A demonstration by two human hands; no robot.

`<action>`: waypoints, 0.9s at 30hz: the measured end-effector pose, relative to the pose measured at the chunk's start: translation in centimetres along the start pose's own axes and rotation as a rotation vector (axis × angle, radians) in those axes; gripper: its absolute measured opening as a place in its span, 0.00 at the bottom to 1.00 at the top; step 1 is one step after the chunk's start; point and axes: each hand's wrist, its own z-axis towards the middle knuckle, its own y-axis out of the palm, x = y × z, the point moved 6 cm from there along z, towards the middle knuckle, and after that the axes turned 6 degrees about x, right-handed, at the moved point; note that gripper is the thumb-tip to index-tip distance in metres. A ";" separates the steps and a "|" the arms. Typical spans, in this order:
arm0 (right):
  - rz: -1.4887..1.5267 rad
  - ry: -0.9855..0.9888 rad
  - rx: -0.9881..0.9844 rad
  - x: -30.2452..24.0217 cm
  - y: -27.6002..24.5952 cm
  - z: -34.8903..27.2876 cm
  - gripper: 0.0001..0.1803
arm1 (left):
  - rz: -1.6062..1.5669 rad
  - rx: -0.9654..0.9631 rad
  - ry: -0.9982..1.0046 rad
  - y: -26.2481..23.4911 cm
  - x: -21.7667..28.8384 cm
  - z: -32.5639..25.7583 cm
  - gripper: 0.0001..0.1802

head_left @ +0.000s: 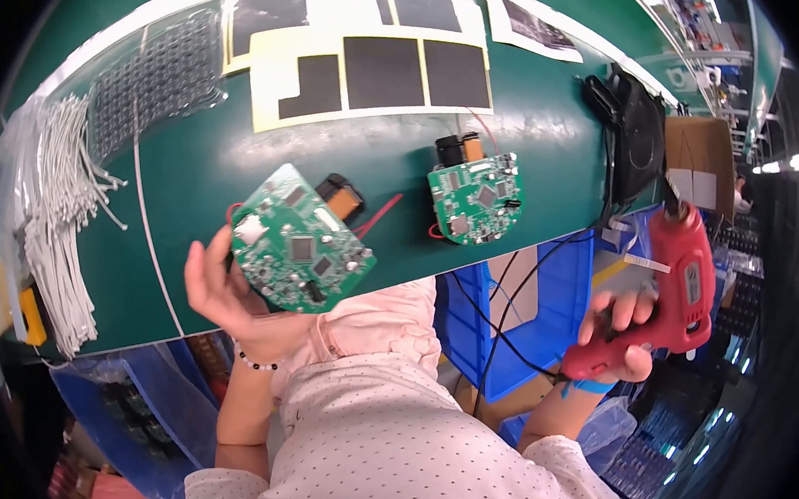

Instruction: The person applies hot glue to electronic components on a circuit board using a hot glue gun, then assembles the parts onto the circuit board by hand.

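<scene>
Possibly the green circuit board (pixel 304 244), gripped only at its lower left by the left hand (pixel 242 306) over the front of the bench (pixel 554 122), could slip, or the black cable (pixel 539 369) could snag and tug the red gun-shaped tool (pixel 685 290) clasped in the right hand (pixel 629 311).

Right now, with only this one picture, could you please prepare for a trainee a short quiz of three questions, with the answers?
1. What does the left hand hold?
A) a blue bin
B) a green circuit board
C) a black pouch

2. True or false: the right hand is free of any tool.

3. Fill in the colour: the other circuit board lies on a ____ worktop.

Key:
1. B
2. False; it grips a red gun-shaped tool.
3. green
</scene>
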 end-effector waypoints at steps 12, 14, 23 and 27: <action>-0.704 0.147 0.275 -0.2 -8.1 10.3 0.25 | 0.210 0.089 -0.060 -1.7 -0.8 -0.5 0.59; -0.658 0.182 0.270 1.1 -9.2 12.9 0.25 | 0.248 0.084 -0.034 -1.7 -0.9 -0.9 0.59; -0.687 0.305 0.315 5.1 -11.9 17.3 0.27 | 0.233 0.105 -0.026 -1.7 -0.8 -0.8 0.57; -0.713 0.334 0.302 6.1 -12.1 18.2 0.29 | 0.246 0.103 -0.007 -1.7 -0.7 -0.6 0.57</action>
